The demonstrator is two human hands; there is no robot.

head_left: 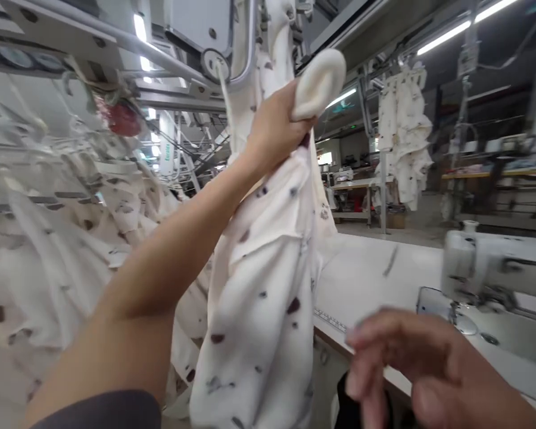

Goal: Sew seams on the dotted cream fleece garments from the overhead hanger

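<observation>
My left hand (277, 122) is raised and closed around the upper part of a white fleece garment (268, 286) with dark printed spots. A thick, rounded fold (320, 83) of white fleece sticks out above my fingers. The rest of the garment hangs down below my hand in long folds. My right hand (411, 351), blurred by motion, hovers near the front edge of the white sewing table (361, 268). Its fingers are bent but apart from the thumb, and I see nothing in them.
A white sewing machine (500, 268) stands on the table at the right. Many spotted fleece pieces (71, 256) hang at the left under a metal overhead rail (129, 44). Further back hang more spotted garments (404, 137). A ruler strip (330, 320) runs along the table's edge.
</observation>
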